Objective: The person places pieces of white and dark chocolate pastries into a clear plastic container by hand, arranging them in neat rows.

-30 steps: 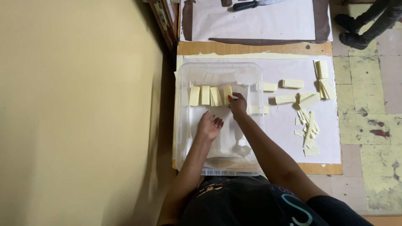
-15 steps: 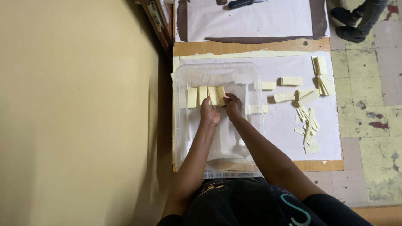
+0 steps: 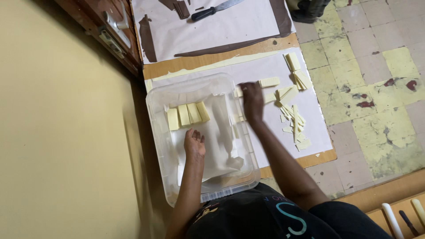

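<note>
Left hand (image 3: 195, 144) rests loosely open in the clear bin (image 3: 159, 132) at frame centre — right hand (image 3: 252, 98), grip blurred, reaches for pale strips (image 3: 269, 82) just right; best laid flush beside the row (image 3: 187, 115).

Left hand (image 3: 195, 144) inside clear plastic rectangular tub (image 3: 156, 106), over white paper lining (image 3: 221, 146). Just ahead of left hand: row of four pale yellow flat rectangular pieces (image 3: 187, 114), side by side in tub. Right hand (image 3: 253, 100) outside tub, just past its right wall, above white paper sheet (image 3: 310, 128) on brown board (image 3: 305, 160). Right of right hand: loose pale yellow pieces and narrow offcut strips (image 3: 294, 119). Well ahead of both hands: black-handled metal spatula (image 3: 215, 9) on second white sheet (image 3: 221, 31).
</note>
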